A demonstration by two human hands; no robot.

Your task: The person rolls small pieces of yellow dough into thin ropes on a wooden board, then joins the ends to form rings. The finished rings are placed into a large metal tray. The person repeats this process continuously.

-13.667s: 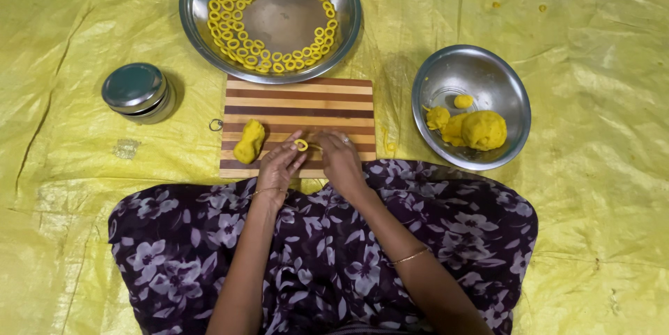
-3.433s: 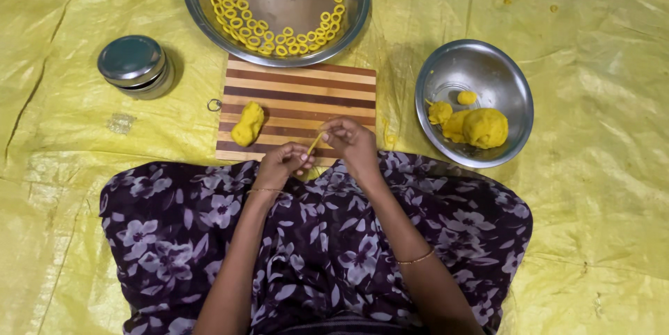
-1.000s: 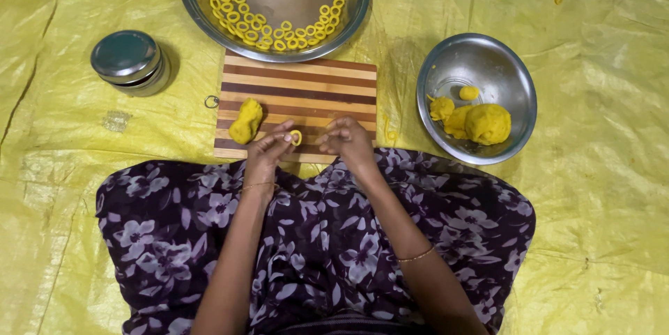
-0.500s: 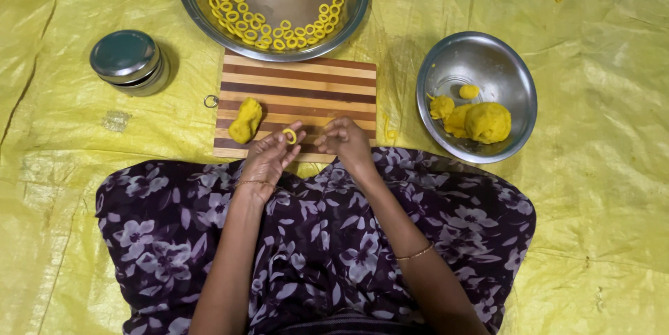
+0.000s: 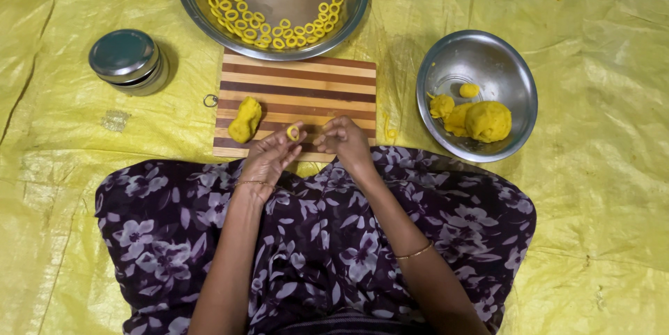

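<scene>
Left hand: we're pinching a small dough ring
Right hand: loosely curled, holding nothing
Tip: we'd pinch lightly (dough looks soft) over the striped board

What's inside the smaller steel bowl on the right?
The smaller steel bowl holds several yellow dough lumps: one large ball, smaller pieces beside it, one tiny bit apart. The bowl's floor beneath them is covered.

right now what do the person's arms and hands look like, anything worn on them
Both arms are bare from above the elbow down, with no sleeves and no gloves. The left hand has a thin gold-coloured bangle at the wrist. The right hand has a similar thin bangle sitting further up the forearm. No rings can be made out on the fingers.
</scene>
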